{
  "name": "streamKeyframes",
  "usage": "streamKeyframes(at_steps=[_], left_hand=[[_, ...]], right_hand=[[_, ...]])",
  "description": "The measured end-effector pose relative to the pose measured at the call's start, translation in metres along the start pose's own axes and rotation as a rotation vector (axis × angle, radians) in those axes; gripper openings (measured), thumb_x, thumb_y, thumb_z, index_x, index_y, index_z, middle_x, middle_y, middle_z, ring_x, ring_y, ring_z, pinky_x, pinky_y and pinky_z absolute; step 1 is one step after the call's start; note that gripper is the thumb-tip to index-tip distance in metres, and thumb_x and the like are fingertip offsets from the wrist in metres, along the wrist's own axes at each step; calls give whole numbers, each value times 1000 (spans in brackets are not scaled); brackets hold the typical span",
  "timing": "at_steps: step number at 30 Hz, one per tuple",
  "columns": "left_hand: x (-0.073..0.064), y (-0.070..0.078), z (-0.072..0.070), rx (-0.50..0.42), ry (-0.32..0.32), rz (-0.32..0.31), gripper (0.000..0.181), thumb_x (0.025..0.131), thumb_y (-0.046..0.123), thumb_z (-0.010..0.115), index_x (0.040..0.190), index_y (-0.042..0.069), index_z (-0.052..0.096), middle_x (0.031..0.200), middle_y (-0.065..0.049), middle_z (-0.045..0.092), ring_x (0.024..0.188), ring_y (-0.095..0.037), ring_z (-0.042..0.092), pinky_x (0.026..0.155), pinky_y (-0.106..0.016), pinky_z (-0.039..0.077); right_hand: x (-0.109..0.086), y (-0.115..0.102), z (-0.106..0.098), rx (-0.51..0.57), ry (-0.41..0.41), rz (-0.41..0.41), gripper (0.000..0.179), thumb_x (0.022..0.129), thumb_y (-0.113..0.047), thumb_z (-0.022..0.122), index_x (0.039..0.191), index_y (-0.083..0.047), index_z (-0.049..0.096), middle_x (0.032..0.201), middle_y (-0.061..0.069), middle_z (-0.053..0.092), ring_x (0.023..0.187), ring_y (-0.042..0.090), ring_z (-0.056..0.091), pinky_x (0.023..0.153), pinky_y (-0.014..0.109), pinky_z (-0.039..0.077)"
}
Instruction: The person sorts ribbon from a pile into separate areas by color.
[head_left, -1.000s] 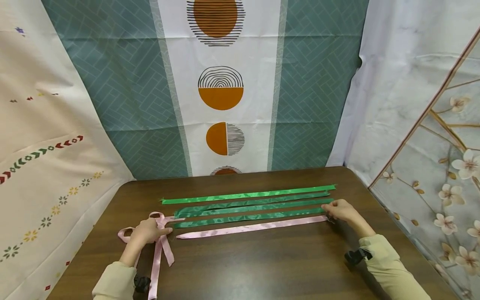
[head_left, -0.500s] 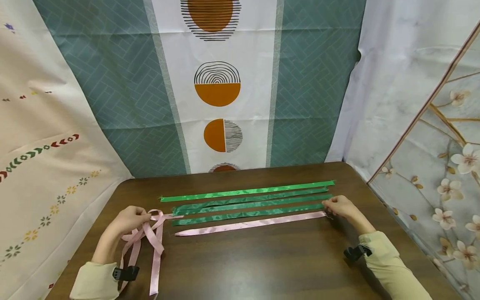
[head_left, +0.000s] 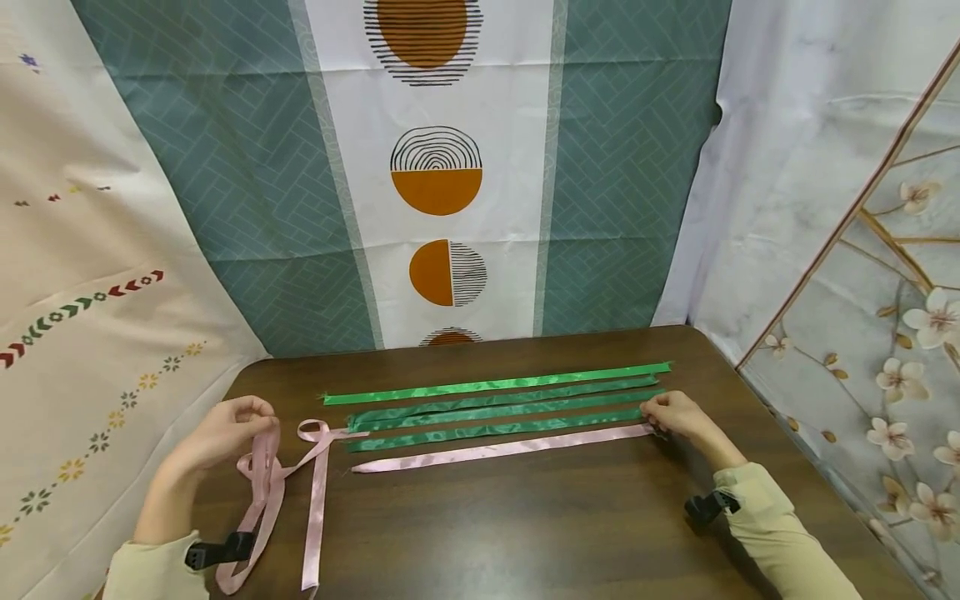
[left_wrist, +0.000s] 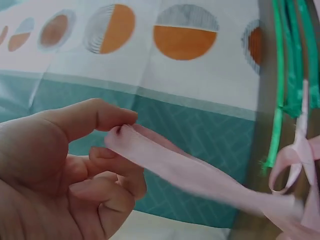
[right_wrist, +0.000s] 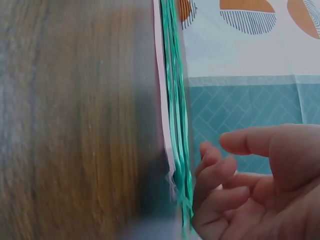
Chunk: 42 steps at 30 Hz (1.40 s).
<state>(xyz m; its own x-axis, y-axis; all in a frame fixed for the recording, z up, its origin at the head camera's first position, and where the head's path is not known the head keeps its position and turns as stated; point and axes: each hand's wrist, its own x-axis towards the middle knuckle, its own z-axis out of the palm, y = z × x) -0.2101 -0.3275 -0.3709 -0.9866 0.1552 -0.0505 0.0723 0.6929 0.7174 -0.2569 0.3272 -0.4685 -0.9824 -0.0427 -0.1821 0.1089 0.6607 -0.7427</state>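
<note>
My left hand (head_left: 228, 433) pinches a loop of loose pink ribbon (left_wrist: 165, 162) between thumb and forefinger, lifted at the table's left side. The ribbon hangs in folds below the fingers, and another part of it lies in a small loop and a straight tail (head_left: 317, 517) on the table. At the right ends of the laid-out ribbons, my right hand (head_left: 675, 414) rests close over the tips, its fingers loosely bent with nothing between thumb and forefinger in the right wrist view. Nearest it are the straight pink ribbon (head_left: 502, 448) and the dark green ribbons (head_left: 495, 431).
A bright green ribbon (head_left: 487, 386) lies straight along the far side of the brown wooden table (head_left: 487, 525). Patterned cloths hang around: a teal and white one (head_left: 450, 208) behind, a cream one (head_left: 97, 350) at left, a floral one (head_left: 862, 375) at right.
My left hand has moved left and toward me, lifting part of the loose pink ribbon away from the small loop and pulling it into hanging folds. My right hand has stayed nearly still.
</note>
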Motion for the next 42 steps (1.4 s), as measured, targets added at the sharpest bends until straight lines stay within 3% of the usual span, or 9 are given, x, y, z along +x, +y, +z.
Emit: streamKeyframes(at_steps=[4,11,15,20,25,30,36,39,42], left_hand=[[-4,13,-8,19,81,106,13,98,11,51,104,1,58,81,4,66,73,-1,55,69,-21,40],[-12,48,-14,-244,196,389,17,96,0,53,101,14,62,76,11,66,66,0,53,58,-23,38],[-12,71,-13,-314,173,489,14,96,-4,52,106,1,61,79,6,68,65,-5,57,58,-21,42],[-8,94,-1,-242,71,592,20,98,-3,48,114,-1,59,93,3,72,78,-13,67,75,-16,49],[-2,113,23,-134,-58,597,33,100,5,47,131,12,57,121,3,67,108,-7,63,88,-17,48],[4,129,53,-18,-237,573,46,104,18,43,149,22,37,145,1,50,129,-10,50,100,-20,42],[9,139,83,41,-392,512,61,105,29,38,156,16,8,160,-8,20,142,-29,35,110,-48,35],[11,139,94,44,-427,497,67,105,32,40,156,15,0,162,-10,13,138,-32,40,108,-51,36],[12,138,100,36,-444,473,71,104,33,42,155,17,-4,162,-8,13,116,-26,58,97,-37,47]], right_hand=[[5,-3,5,36,-31,-62,28,98,-19,51,89,6,62,68,0,53,52,7,39,48,23,35],[13,-22,25,71,-100,-198,27,101,-16,48,101,6,63,78,12,56,60,10,45,54,25,39],[16,-43,40,72,-124,-292,26,101,-17,50,99,6,63,80,24,56,61,11,46,56,26,41],[18,-73,62,76,-209,-439,28,101,-20,51,100,5,63,77,23,55,60,12,46,56,25,41],[12,-114,84,90,-316,-558,27,101,-23,52,104,0,64,77,11,56,65,26,51,59,30,45],[-6,-161,100,145,-414,-679,32,104,-27,44,115,-4,63,103,10,67,94,21,65,84,31,54],[-24,-198,116,239,-562,-816,43,105,-33,39,132,-4,54,131,14,59,120,23,57,101,32,46],[-29,-207,122,279,-554,-831,38,103,-30,46,131,-6,55,128,12,61,117,21,60,99,36,48],[-29,-210,127,305,-435,-811,28,99,-22,56,121,-6,60,115,11,65,102,19,64,89,34,52]])
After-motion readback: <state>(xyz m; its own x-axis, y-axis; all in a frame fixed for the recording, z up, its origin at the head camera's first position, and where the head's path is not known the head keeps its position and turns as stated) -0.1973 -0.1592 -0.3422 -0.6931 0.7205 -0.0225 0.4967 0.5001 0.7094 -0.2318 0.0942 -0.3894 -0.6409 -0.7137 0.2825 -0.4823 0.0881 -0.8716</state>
